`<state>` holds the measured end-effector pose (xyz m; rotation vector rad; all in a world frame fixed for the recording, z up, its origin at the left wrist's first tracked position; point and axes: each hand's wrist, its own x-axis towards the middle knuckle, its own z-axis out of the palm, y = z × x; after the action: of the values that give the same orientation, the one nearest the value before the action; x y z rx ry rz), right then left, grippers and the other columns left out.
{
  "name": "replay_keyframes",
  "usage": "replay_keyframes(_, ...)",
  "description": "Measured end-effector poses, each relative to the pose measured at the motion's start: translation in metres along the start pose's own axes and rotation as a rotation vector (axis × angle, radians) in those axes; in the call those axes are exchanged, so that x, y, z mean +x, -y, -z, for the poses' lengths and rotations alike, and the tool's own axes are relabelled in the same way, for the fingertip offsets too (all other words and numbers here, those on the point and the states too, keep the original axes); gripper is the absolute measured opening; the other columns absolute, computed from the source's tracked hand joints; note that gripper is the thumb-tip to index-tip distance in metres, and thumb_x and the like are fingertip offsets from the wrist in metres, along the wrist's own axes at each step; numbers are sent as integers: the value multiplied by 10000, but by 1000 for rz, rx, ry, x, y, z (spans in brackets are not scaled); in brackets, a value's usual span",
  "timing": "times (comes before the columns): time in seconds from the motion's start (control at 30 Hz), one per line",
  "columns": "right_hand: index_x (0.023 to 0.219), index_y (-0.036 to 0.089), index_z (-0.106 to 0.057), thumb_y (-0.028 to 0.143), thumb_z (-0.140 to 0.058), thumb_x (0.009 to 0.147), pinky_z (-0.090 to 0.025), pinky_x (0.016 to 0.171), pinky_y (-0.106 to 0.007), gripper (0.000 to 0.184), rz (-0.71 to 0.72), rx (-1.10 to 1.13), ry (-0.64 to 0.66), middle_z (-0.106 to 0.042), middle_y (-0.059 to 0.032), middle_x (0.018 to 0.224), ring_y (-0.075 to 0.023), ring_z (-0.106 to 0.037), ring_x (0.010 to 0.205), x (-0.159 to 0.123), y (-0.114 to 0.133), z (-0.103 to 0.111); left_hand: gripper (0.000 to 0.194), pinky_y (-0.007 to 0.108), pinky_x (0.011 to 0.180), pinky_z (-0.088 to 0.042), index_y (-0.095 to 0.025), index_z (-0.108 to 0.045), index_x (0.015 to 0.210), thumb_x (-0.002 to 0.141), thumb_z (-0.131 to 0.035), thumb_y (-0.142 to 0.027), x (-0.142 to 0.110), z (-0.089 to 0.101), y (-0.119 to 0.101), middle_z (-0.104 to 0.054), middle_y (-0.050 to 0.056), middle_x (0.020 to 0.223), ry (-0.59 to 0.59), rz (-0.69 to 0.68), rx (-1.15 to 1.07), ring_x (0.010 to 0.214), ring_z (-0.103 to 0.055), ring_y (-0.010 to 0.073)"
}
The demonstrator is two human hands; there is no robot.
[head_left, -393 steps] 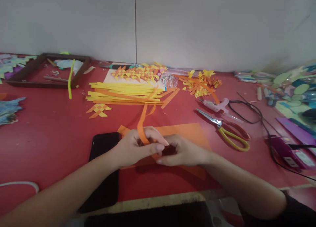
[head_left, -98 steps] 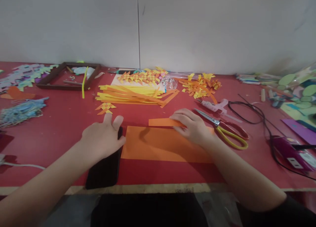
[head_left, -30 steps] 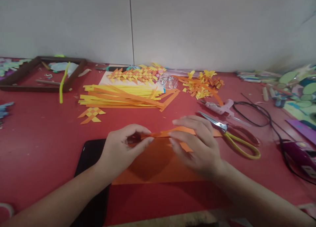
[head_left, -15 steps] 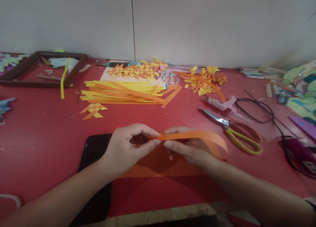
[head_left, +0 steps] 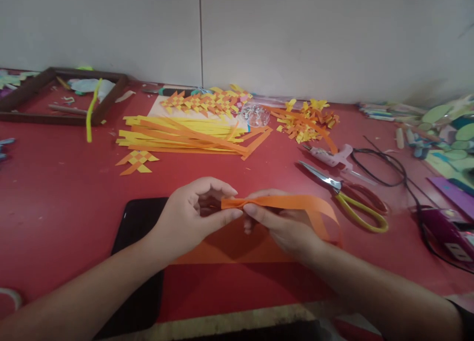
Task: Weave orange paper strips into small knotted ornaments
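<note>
Since the earlier view, half a second back, our left hand (head_left: 185, 212) has opened its fingertips from the glossless orange paper strip (head_left: 281, 201), exposing its short free end. We now hold the strip raised above the orange paper sheet (head_left: 237, 252), near the middle of the red worktop's (head_left: 55, 192) near edge. Our right hand (head_left: 292, 232) pinches the narrowed, creased part beneath the thumb, probably to keep the crease from springing open; its fingers behind are partly hidden. Left thumb and index finger stand apart around the short end, seemingly to leave room for adjusting it; whether the thumb touches the paper, we cannot tell. From the pinch, the long end arches over our right hand and bends down beside it, which likely keeps it off the working fingertips. Beyond, towards the far edge, lie the yellow and orange paper strips (head_left: 177, 133), gathered lengthwise, presumably for easy picking. Metal scissors with red and yellow handles (head_left: 335, 184) rest to our right, grips towards the near edge, conveniently turned for reaching. Beneath our left forearm lies a black phone (head_left: 142, 217).
</note>
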<state>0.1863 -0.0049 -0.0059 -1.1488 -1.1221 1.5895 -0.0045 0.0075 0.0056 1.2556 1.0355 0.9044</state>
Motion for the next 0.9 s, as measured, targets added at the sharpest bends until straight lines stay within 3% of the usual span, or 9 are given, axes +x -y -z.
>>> replay_keyframes(0.3,846,189,-707,340,-805,733,-569,569,-257,212,84,0,43,-704,15,642,-128,-673,562,2,0,-1,126,233,636,-533,-167,-666,780,763,-769,-237,-1,1,-1,-721,24,755,-14,-81,24,700,-674,145)
replay_keyframes(0.67,717,180,-737,374,-730,814,-594,609,-263,216,77,-109,89,-716,-4,629,-124,-677,571,5,10,-1,135,174,607,-557,-177,-687,736,726,-815,-218,-1,1,-3,-742,-26,704,-26,-34,-75,663,-714,116)
replay_keyframes(0.9,757,180,-738,354,-718,831,-594,603,-252,190,86,-84,92,-716,2,640,-117,-678,569,5,9,-1,132,183,603,-560,-164,-709,736,710,-825,-220,0,1,-4,-759,-5,715,-53,-5,-44,663,-718,129)
